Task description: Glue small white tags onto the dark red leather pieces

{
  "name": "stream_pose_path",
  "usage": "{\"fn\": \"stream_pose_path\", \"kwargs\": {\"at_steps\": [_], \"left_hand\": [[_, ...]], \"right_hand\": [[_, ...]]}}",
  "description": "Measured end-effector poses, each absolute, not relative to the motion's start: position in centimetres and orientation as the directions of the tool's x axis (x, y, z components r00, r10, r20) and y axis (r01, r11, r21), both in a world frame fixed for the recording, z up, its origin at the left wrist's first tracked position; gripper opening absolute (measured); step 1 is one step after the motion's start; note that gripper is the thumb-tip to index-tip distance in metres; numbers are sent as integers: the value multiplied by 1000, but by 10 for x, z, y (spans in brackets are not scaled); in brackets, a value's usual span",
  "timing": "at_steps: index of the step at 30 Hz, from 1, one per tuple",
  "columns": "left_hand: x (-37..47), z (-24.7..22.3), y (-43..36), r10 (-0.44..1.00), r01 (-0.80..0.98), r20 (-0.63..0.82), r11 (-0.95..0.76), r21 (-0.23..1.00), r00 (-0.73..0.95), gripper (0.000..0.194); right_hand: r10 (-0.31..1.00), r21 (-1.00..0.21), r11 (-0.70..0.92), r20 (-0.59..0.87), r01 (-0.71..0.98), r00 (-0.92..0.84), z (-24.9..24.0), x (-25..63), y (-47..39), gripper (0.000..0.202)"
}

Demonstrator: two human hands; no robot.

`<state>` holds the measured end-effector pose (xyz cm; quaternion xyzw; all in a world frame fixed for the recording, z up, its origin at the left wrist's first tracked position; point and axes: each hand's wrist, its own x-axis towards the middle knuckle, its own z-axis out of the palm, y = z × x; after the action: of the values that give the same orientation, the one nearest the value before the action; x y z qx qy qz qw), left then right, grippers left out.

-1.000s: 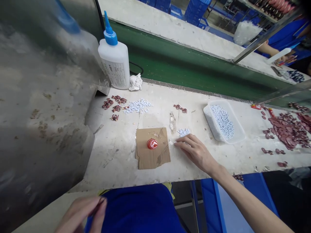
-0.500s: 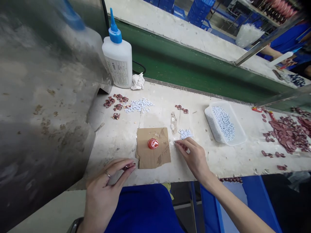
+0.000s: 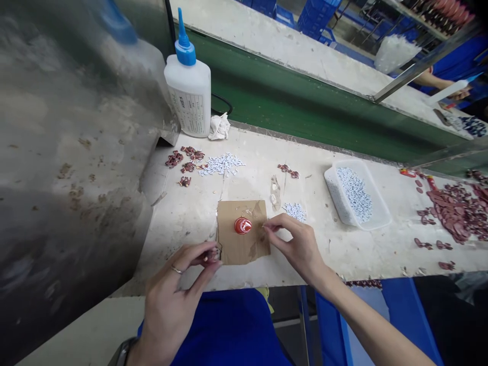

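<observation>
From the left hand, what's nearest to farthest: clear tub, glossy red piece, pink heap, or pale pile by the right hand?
From the left hand:
1. Glossy red piece, on the cardboard.
2. Pale pile, by the right hand.
3. Clear tub, farther right.
4. Pink heap, far right.

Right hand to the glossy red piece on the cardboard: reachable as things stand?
Likely yes: the right hand has its fingertips at the right edge of the cardboard, with nothing visible between them and the glossy red piece.
</observation>
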<state>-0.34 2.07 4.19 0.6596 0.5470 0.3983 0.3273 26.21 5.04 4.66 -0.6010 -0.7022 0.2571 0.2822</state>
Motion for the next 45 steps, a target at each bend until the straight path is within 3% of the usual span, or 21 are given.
{"fn": "stream_pose_path", "kwargs": {"at_steps": [3, 7, 18, 24, 32, 38, 45], "left_hand": [[-4, 45, 23, 955, 488, 265, -297, 821, 136, 35], [-3, 47, 27, 919, 537, 375, -379, 754, 122, 28], [-1, 42, 21, 963, 443, 270, -238, 865, -10, 39], [4, 43, 21, 959, 439, 283, -269, 857, 34, 45], [15, 56, 19, 975, 375, 222, -216, 902, 29, 22], [18, 62, 18, 976, 339, 206, -216, 916, 64, 25], [18, 63, 18, 976, 349, 204, -218, 911, 76, 25]], "right_hand": [[980, -747, 180, 83, 640, -179, 54, 248, 55, 10], [975, -750, 188, 62, 634, -215, 56, 244, 58, 14], [975, -751, 187, 63, 634, -213, 52, 246, 59, 15], [970, -760, 209, 81, 615, -229, 50, 247, 59, 17], [981, -875, 186, 138, 448, -138, 78, 232, 46, 17], [971, -956, 178, 133, 231, -199, 104, 214, 32, 19], [966, -953, 142, 74, 269, -247, 103, 215, 32, 16]]}}
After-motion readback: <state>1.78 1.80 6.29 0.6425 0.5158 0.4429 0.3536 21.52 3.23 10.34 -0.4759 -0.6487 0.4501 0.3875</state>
